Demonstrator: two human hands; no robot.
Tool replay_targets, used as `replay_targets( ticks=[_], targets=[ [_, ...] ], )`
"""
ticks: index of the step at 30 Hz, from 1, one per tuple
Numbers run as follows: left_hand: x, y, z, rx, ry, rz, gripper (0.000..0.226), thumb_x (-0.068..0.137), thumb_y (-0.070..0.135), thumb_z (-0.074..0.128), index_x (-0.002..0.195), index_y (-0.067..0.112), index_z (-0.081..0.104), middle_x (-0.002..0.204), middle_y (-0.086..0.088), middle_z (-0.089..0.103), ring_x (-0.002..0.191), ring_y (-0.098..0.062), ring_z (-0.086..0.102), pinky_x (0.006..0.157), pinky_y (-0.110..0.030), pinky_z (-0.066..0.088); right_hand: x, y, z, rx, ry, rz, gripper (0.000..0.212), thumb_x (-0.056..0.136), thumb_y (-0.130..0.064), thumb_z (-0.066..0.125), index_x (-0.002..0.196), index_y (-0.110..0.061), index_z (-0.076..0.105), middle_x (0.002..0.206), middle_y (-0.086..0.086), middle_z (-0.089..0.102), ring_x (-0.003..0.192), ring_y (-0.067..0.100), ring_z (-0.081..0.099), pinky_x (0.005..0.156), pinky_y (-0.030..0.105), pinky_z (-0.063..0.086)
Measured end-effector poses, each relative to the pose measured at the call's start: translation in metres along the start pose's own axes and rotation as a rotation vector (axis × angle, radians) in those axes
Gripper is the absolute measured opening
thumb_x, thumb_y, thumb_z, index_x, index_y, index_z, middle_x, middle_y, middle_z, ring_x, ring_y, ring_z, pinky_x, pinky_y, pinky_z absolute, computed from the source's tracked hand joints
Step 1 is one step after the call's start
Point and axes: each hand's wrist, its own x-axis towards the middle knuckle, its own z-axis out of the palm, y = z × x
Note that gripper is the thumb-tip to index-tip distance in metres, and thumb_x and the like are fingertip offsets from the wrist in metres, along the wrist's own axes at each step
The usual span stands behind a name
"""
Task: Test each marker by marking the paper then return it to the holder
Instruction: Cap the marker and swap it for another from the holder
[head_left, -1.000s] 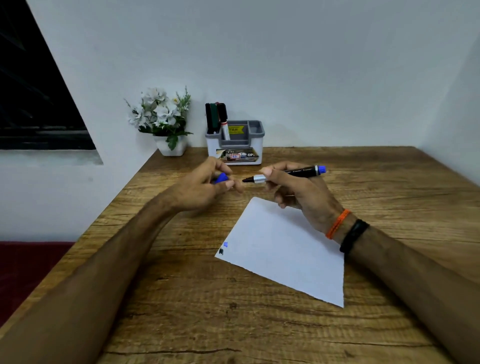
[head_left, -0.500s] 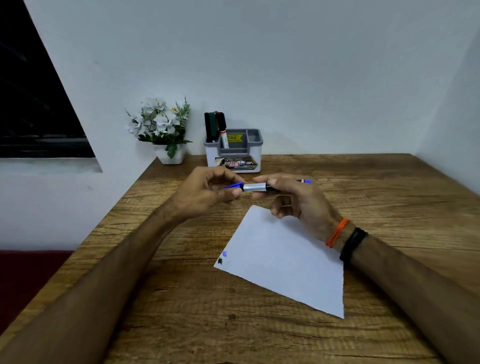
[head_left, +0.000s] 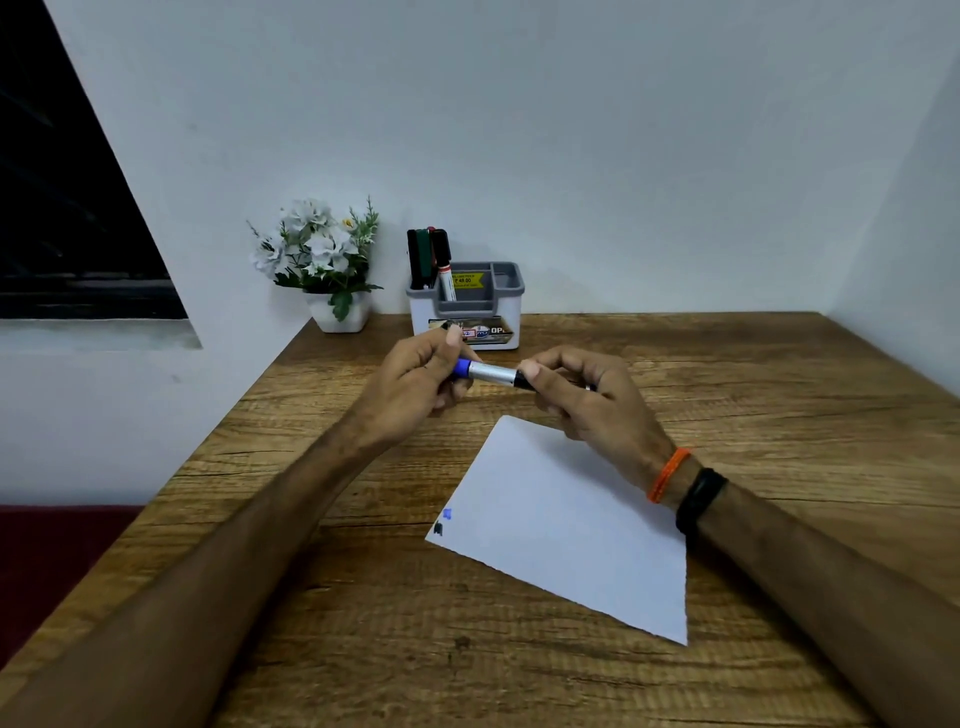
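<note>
A blue marker (head_left: 493, 373) with a silver band and black barrel is held level above the table between both hands. My left hand (head_left: 415, 379) pinches its blue cap (head_left: 462, 367), which now sits on the marker's left end. My right hand (head_left: 592, 400) grips the black barrel; most of the barrel is hidden in my fingers. The white paper (head_left: 561, 525) lies below my right hand and carries a small blue mark (head_left: 448, 514) and a black mark (head_left: 438, 529) near its left corner. The grey-and-white holder (head_left: 467, 312) stands at the back with several markers (head_left: 430, 260) upright in its left compartment.
A white pot of white flowers (head_left: 324, 260) stands left of the holder against the wall. The wooden table (head_left: 467, 665) has its left edge near my left forearm. An orange band and a black band circle my right wrist (head_left: 685, 483).
The cap was apart from the bare tip one second ago. My hands came together and the cap slid onto the marker's tip.
</note>
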Motion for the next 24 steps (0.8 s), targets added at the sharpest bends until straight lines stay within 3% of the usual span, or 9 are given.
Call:
replay_targets(
  ticks=[4, 10, 16, 20, 24],
  targets=[
    [-0.002, 0.001, 0.009, -0.053, 0.032, -0.035, 0.041, 0.104, 0.028, 0.029, 0.098, -0.005, 0.054, 0.062, -0.004, 0.042, 0.044, -0.005, 0.035, 0.042, -0.017, 0.030, 0.000, 0.003, 0.001, -0.081, 0.009, -0.105, 0.013, 0.095, -0.019, 0.062, 0.087, -0.010, 0.068, 0.050, -0.015, 0.047, 0.047, 0.002, 0.035, 0.047, 0.015, 0.030],
    [-0.003, 0.001, 0.014, -0.053, 0.063, -0.041, 0.038, 0.104, 0.030, 0.031, 0.092, 0.002, 0.053, 0.061, 0.000, 0.037, 0.045, -0.004, 0.032, 0.042, -0.017, 0.028, -0.001, 0.006, 0.006, -0.137, 0.041, -0.209, 0.015, 0.092, -0.021, 0.063, 0.078, -0.018, 0.062, 0.053, -0.012, 0.046, 0.049, 0.007, 0.038, 0.049, 0.024, 0.033],
    [-0.004, 0.001, 0.015, 0.004, 0.072, -0.014, 0.037, 0.104, 0.029, 0.031, 0.091, 0.004, 0.054, 0.062, -0.001, 0.040, 0.046, -0.004, 0.033, 0.043, -0.018, 0.030, 0.000, 0.008, 0.003, -0.157, -0.014, -0.209, 0.014, 0.093, -0.022, 0.062, 0.080, -0.020, 0.061, 0.056, -0.012, 0.048, 0.049, 0.006, 0.039, 0.050, 0.021, 0.033],
    [-0.002, 0.005, 0.006, 0.028, 0.072, 0.036, 0.032, 0.103, 0.029, 0.034, 0.094, 0.006, 0.055, 0.065, -0.003, 0.050, 0.051, -0.010, 0.046, 0.047, -0.022, 0.039, 0.005, 0.003, -0.003, -0.079, -0.113, -0.158, 0.009, 0.096, -0.016, 0.060, 0.091, -0.009, 0.062, 0.065, -0.007, 0.059, 0.051, 0.007, 0.050, 0.048, 0.021, 0.041],
    [-0.001, 0.013, 0.001, -0.048, 0.094, 0.116, 0.027, 0.088, 0.032, 0.052, 0.099, 0.008, 0.054, 0.071, -0.001, 0.065, 0.058, -0.012, 0.062, 0.052, -0.025, 0.052, 0.011, 0.002, -0.008, -0.216, -0.029, -0.181, 0.013, 0.087, -0.017, 0.073, 0.099, -0.013, 0.067, 0.080, -0.011, 0.066, 0.069, 0.006, 0.060, 0.062, 0.027, 0.050]
  ],
)
